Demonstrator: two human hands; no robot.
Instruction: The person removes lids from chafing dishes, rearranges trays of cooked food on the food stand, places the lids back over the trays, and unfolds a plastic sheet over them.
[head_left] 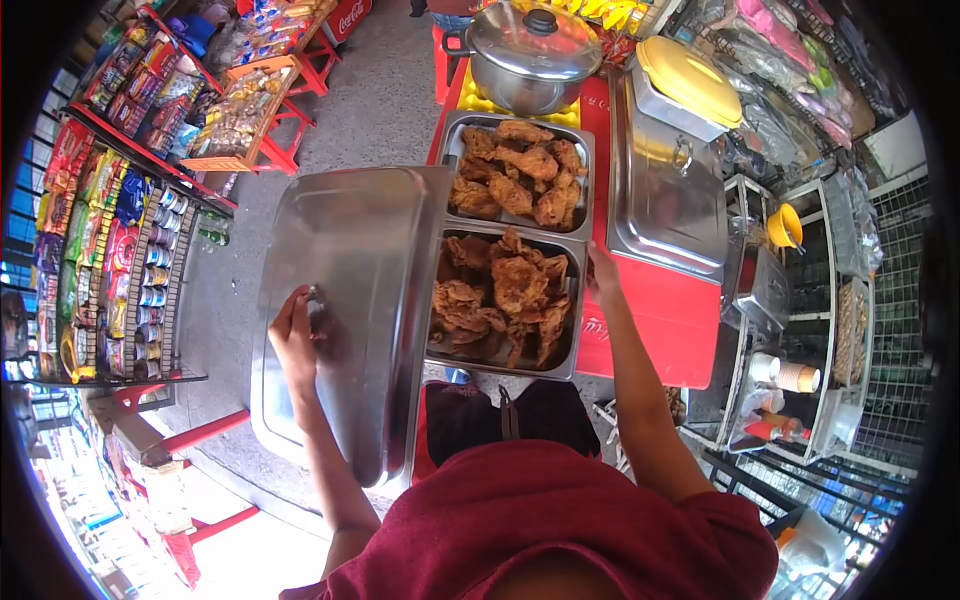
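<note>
With its fingers closed on the knob, my left hand [294, 332] holds a large stainless steel chafing dish lid [350, 235] tilted at the left of the food trays. Along the right rim of the front tray [570, 340] lies my right hand [599, 272], its fingers stretched out and partly hidden; I cannot tell how firmly it touches. Pieces of fried chicken [520, 285] fill this front tray. Directly behind it, a second metal tray [587, 160] holds fried drumsticks and other pieces [525, 165].
A lidded pot [535, 60] stands behind the trays. On the red table [650, 330], a covered chafing dish [665, 190] carries a tub with a yellow lid [690, 80]. Snack racks [100, 260] stand left, bread trays [240, 115] farther back, and a wire shelf with cups [790, 375] right.
</note>
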